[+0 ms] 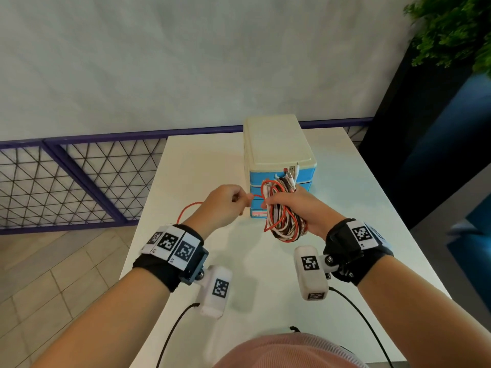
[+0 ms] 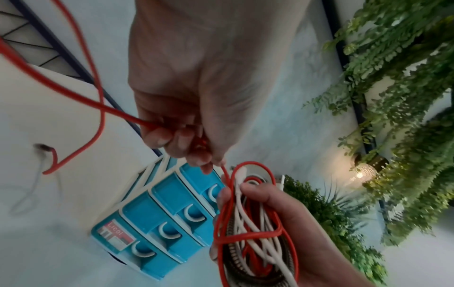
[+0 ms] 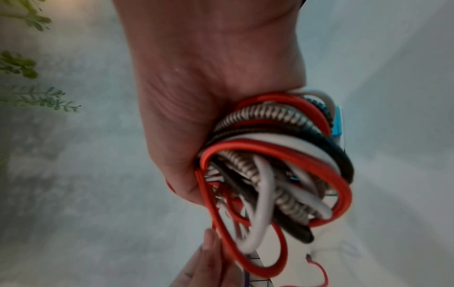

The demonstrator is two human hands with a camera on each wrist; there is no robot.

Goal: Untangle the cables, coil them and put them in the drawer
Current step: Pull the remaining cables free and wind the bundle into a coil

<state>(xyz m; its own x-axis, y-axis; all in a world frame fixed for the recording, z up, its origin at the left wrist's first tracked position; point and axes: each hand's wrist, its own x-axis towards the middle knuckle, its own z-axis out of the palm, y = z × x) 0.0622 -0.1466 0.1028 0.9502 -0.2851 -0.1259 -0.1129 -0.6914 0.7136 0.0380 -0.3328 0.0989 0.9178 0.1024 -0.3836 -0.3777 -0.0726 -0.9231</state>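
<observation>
1. We read "Licol" in red letters on a small sticker on the lowest blue drawer front of the drawer unit (image 2: pixel 157 229); the rest of the sticker is too blurred to make out. All four drawer fronts look pushed in.
2. The wrist bands (image 1: pixel 172 244) carry square black-and-white coded markers, not readable text.
3. Our right hand (image 1: pixel 297 208) is raised above the desk (image 1: pixel 202 160), just in front of the drawer unit, with the fingers curled round a bundle of cables (image 1: pixel 281 221): red, white and a braided brown-and-white one, looped together.
4. In the right wrist view the loops of the bundle hang out of the closed grip, and the plugs stick up above the hand in the head view.
5. Our left hand (image 1: pixel 223 205) sits just left of the right hand, at the same height, knuckles up. Its grip is pressed together on the red cable (image 2: pixel 73 93), fingertips (image 2: pixel 196 153) and thumb pinching the strand close to the bundle.
6. From that pinch the red cable runs to the bundle on one side, and on the other it loops away to the left and drops toward the desk, its free end (image 2: pixel 46 149) hanging low.
7. The drawer unit stands on the far right part of the desk, cream top, blue fronts facing us.
</observation>
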